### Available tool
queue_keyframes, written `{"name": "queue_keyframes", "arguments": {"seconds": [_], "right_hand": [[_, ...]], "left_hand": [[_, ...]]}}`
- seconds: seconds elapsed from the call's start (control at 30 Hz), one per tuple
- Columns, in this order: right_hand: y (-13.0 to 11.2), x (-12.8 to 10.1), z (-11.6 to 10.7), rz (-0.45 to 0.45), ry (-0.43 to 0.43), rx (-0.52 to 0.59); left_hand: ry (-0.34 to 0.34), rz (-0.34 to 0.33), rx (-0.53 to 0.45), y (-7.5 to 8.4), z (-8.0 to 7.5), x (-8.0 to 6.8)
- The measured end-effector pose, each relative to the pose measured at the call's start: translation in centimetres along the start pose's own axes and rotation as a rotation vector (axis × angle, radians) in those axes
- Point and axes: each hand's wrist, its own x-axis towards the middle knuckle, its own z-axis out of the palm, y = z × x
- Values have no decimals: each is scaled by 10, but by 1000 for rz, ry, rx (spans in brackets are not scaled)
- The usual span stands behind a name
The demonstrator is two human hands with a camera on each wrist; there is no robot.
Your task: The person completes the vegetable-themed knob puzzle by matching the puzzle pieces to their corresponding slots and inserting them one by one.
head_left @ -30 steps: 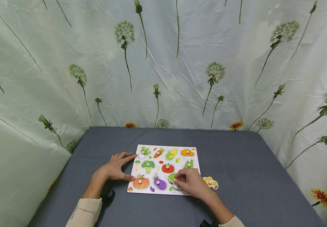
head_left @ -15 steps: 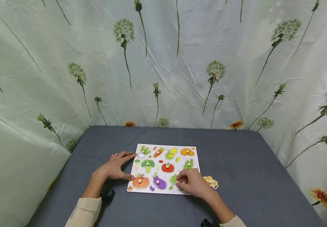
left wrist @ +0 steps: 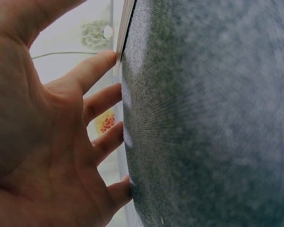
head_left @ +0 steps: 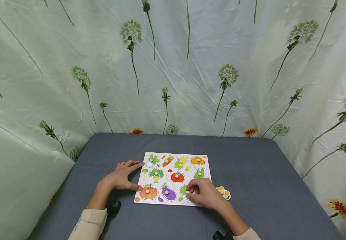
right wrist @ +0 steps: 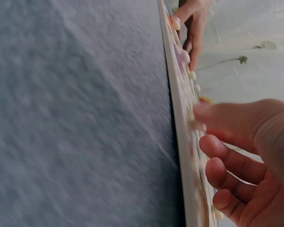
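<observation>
A gray table (head_left: 251, 173) with a soft cloth top holds a white puzzle board (head_left: 173, 178) full of vegetable pieces. The board lies flat near the front edge. Just beside the board on its right, one loose yellow puzzle piece (head_left: 223, 192) lies on the cloth.

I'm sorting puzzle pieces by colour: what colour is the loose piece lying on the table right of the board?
Mostly yellow with orange, seen best in the head view: the loose piece.

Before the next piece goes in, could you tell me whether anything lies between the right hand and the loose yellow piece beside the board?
Nothing visible does: the loose yellow piece lies on the table just right of the right hand.
</observation>
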Motion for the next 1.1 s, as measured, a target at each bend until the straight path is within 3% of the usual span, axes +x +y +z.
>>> {"name": "queue_keyframes", "arguments": {"seconds": [0.23,0.57,1.1], "right_hand": [[5,-6,-22,28,90,5],[19,-19,-54,53,147,-46],[37,-40,-72,75,246,-107]], "left_hand": [[-7,5,0,0,0,1],[-6,9,-9,1,0,-1],[-5,8,-19,-1,2,0]]}}
